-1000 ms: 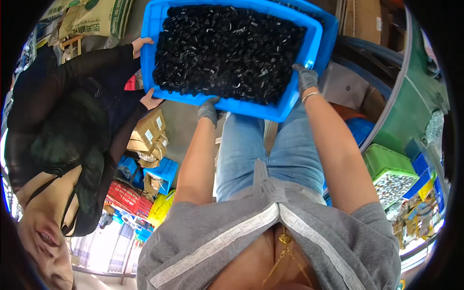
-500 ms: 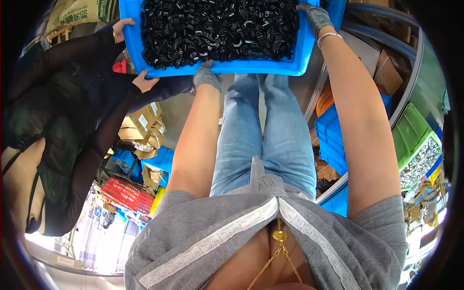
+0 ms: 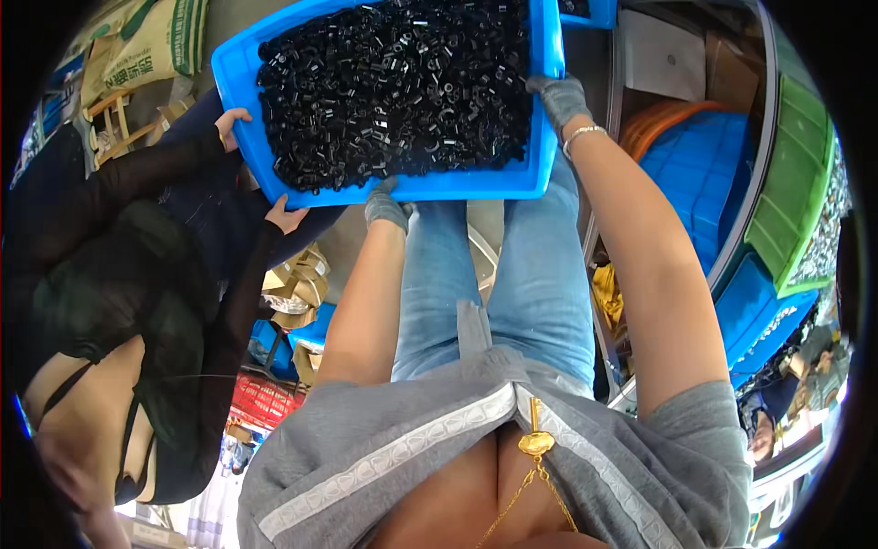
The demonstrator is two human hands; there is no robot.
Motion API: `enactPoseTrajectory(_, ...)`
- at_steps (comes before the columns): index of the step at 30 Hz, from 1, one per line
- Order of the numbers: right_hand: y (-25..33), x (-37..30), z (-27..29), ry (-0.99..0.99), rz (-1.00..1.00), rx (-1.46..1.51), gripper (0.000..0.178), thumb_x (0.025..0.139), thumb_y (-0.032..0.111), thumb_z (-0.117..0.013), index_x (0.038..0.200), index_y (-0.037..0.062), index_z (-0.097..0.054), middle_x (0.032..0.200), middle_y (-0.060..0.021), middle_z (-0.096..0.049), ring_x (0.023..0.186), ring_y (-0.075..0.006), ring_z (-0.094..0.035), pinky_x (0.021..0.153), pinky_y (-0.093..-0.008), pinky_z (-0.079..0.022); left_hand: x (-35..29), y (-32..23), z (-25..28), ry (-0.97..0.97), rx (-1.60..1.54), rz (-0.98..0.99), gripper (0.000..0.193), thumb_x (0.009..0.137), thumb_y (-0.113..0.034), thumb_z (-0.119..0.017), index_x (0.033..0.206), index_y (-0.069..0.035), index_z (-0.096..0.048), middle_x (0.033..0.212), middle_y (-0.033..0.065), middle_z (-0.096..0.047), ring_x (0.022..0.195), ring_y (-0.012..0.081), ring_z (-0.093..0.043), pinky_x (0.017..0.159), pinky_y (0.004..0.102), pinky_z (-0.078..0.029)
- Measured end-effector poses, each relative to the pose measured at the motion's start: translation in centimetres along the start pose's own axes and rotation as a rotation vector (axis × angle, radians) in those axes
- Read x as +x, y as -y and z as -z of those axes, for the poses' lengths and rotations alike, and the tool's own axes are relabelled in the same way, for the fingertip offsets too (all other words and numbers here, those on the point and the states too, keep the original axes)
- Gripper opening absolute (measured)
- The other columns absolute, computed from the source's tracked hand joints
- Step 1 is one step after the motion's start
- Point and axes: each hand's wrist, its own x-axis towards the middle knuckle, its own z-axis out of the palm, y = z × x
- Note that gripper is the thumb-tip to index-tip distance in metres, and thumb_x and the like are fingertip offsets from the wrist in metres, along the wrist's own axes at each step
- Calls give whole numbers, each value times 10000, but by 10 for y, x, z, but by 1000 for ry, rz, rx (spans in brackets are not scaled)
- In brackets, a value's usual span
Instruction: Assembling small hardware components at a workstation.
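Note:
A wide blue plastic bin (image 3: 439,189) is held up in front of me, filled with many small glossy black plastic parts (image 3: 393,101). My left hand (image 3: 388,207), in a grey glove, grips its near rim left of the middle. At the right side wall my right hand (image 3: 560,99), gloved too and with a bracelet at the wrist, is closed on the rim. Some fingers of both hands are hidden by the bin. Two bare hands of a co-worker, one (image 3: 232,128) farther and one (image 3: 285,216) nearer, hold the bin's left end.
Along the right runs a metal-framed rack (image 3: 745,210) with blue bins, an orange tub rim (image 3: 654,128) and a green crate (image 3: 794,183). Cardboard boxes (image 3: 302,279) stand at lower left. A printed sack (image 3: 151,55) lies at far left. Another blue bin (image 3: 599,13) shows beyond mine.
The bin has come lower and slightly left in view, with both my hands and the co-worker's still on it. The rack at right has shifted in view.

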Motion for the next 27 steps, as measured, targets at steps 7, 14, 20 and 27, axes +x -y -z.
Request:
enactPoseTrajectory(7,-118,43,8,-38,109,0,176,762,244,-701,833,83,-701,875,-157,-653,855,-280,-620,812,-392,-487,-2,17,14,-112,215,-51,173,789,-220,-771,813,-82,-669,675,73,-612,412,182,-489,345,311,-397)
enactPoseTrajectory(14,-187,95,-30,-83,-273,235,223,665,183,-765,793,18,-687,778,-104,-640,655,-240,-583,683,-416,-520,62,45,8,-176,335,6,126,815,-168,-749,809,-96,-646,674,59,-606,438,184,-514,356,296,-401)
enactPoseTrajectory(20,-225,122,-29,-76,-294,295,231,617,155,-809,783,32,-706,748,-72,-655,627,-191,-597,637,-364,-525,142,82,-30,-85,325,-119,137,787,-140,-763,820,-105,-635,722,40,-627,473,170,-507,393,290,-374)
enactPoseTrajectory(27,-213,150,-5,29,-262,246,371,659,273,-799,934,33,-732,993,-132,-657,886,-257,-614,839,-415,-518,165,86,-72,-5,221,-10,191,784,-97,-746,950,-92,-652,921,59,-658,780,211,-609,593,374,-452)
